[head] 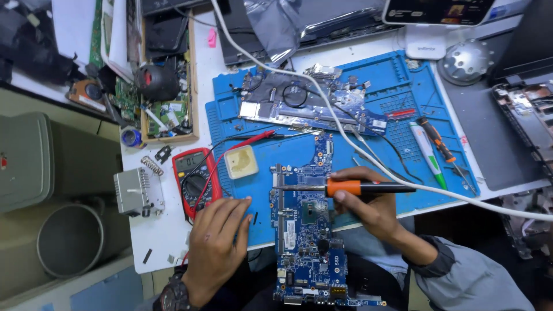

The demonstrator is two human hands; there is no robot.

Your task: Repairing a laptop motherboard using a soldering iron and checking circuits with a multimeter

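Note:
A blue circuit board [308, 242] lies on the blue work mat [259, 190], its near end hanging over the table edge. My right hand [366, 204] grips a soldering iron [345, 188] with an orange and black handle, held sideways; its tip rests over the board's upper left edge. A white cable [461, 198] runs from the handle off to the right. My left hand [216, 245] lies flat, fingers spread, on the mat's near-left corner beside the board, holding nothing.
A red multimeter [193, 175] with probe leads sits left of the mat, next to a small tin of flux [241, 162]. A second board [311, 101] lies at the mat's far side. A screwdriver [440, 144] and pen-like tool [429, 155] rest at the right. A cluttered wooden tray [194, 75] stands at far left.

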